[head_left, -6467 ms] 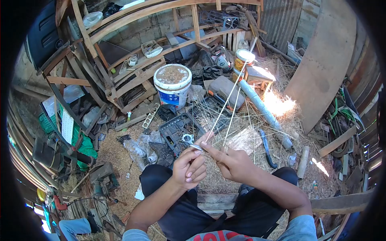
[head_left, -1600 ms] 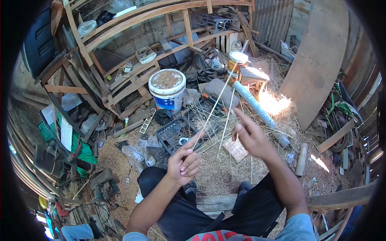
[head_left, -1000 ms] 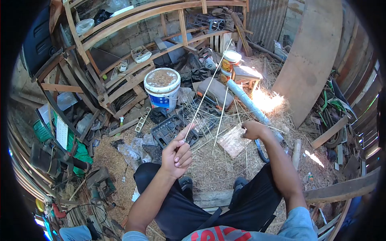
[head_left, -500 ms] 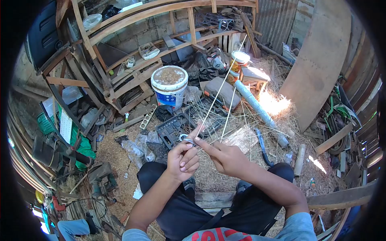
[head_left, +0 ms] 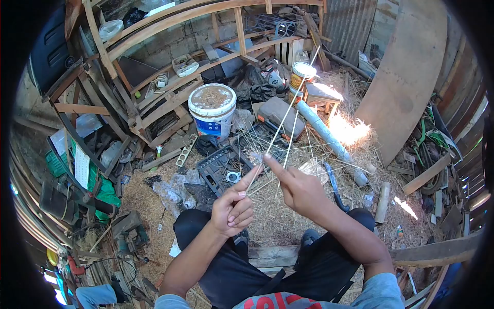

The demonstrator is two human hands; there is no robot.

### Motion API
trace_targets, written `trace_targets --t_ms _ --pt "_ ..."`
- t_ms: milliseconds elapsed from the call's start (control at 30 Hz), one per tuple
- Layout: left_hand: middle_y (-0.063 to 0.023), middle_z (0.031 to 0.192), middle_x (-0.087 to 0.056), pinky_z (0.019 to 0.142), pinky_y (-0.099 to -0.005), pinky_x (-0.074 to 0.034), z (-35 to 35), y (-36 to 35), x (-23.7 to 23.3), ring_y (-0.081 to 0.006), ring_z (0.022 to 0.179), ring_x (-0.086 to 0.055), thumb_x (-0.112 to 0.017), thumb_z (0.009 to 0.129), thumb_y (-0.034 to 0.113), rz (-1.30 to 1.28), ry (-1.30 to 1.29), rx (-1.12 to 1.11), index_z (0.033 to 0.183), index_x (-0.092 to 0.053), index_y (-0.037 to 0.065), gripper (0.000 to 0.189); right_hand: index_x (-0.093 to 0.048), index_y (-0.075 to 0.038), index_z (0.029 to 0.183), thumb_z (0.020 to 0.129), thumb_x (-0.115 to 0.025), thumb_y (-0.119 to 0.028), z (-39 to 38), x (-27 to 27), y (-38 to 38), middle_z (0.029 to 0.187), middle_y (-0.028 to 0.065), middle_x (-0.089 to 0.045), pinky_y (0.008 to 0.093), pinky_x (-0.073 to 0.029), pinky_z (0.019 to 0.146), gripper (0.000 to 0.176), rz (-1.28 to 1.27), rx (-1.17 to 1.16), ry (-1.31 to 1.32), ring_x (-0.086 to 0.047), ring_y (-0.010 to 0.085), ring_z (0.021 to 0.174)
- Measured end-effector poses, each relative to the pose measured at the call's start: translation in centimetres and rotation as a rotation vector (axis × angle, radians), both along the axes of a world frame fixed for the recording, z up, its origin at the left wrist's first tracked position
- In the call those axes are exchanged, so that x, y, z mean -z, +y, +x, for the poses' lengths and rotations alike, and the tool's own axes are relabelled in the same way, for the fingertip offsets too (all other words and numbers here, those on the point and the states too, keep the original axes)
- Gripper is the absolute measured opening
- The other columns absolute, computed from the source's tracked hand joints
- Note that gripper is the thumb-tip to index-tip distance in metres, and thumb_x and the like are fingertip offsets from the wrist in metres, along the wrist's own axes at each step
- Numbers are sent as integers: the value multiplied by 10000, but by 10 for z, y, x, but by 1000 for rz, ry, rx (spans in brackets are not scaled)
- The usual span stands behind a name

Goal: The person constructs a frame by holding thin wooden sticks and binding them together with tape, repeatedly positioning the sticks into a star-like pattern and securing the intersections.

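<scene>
A long, thin bamboo strip [head_left: 294, 95] slants up and away from my hands toward the paint pails. My left hand [head_left: 233, 212] is closed on its near end, with the index finger stretched along it. Farther up the strip, my right hand [head_left: 302, 191] touches it with the index fingertip, the other fingers curled in. Whether something small is also tucked in the right hand is hidden. Another thin strip [head_left: 292, 135] rises behind the right hand. Below them, a blue-bladed knife-like tool with a dark handle [head_left: 335, 188] lies by my right knee.
Ahead stands a white bucket [head_left: 212, 98], with an open black tool case [head_left: 226, 167] in front. A long grey-blue pipe [head_left: 329, 139] and loose thin strips lie across the straw-littered floor. A wide board [head_left: 404, 87] leans at right; a wooden beam [head_left: 437, 251] crosses near my right knee.
My right hand has slid forward and up along the strip, away from the left fingers. A small shiny thing between the hands earlier no longer shows. The view has shifted slightly.
</scene>
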State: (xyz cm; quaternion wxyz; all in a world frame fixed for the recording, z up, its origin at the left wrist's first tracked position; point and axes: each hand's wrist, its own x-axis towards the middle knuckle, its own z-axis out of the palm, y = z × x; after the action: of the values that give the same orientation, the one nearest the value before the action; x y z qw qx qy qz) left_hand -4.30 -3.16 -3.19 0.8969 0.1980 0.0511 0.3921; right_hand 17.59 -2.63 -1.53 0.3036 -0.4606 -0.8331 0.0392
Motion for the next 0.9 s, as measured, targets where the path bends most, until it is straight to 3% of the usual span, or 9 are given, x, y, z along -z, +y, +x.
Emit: trace_targets --t_ms 233,333,500,600,700,833,900 --pt "1 418 -296 329 -211 -273 -3 -4 3 -79 308 -262 -325 912 59 50 94 60 1551 -112 107 676 -461 -129 1436 827 -525 34 31 -11 20 716 157 -573 381 -499 624 633 27 96 179 -589 297 615" --pt "27 433 -304 349 -204 -305 -3 -4 1 -71 319 -263 -311 912 53 62 85 65 1545 -177 115 650 -455 -140 1441 824 -530 29 33 -8 22 721 142 -573 386 -500 629 645 80 -48 216 -593 294 623" --pt "24 433 -309 351 -208 -312 -4 -6 7 -72 316 -270 -314 921 65 10 26 35 1544 -185 124 639 -396 -203 1477 841 -563 -34 8 1 -6 711 82 -581 356 -494 529 678 -59 -262 -13 -589 244 589" --pt "25 431 -307 350 -205 -308 -4 -6 4 -71 315 -268 -321 919 67 18 21 37 1545 -181 120 644 -339 -281 1500 869 -567 -96 9 -4 -6 728 76 -550 371 -478 475 695 -22 -177 -78 -586 250 580" --pt "28 429 -301 347 -199 -299 -6 -8 1 -68 316 -266 -330 912 67 55 50 62 1545 -169 107 654 -364 -252 1490 859 -561 -68 19 -1 11 711 94 -559 385 -488 512 686 85 -10 52 -593 271 595" --pt "33 425 -285 342 -192 -288 -6 -9 2 -66 315 -258 -337 903 65 66 100 87 1546 -155 94 669 -422 -190 1457 850 -537 -29 40 -10 21 727 124 -594 404 -498 597 638 65 46 149 -605 307 626" --pt "21 423 -290 342 -207 -281 -7 -7 5 -74 315 -270 -334 914 68 57 86 95 1546 -152 98 659 -407 -206 1467 856 -543 -42 38 -3 22 728 116 -590 405 -499 579 647 112 -12 166 -604 301 618"
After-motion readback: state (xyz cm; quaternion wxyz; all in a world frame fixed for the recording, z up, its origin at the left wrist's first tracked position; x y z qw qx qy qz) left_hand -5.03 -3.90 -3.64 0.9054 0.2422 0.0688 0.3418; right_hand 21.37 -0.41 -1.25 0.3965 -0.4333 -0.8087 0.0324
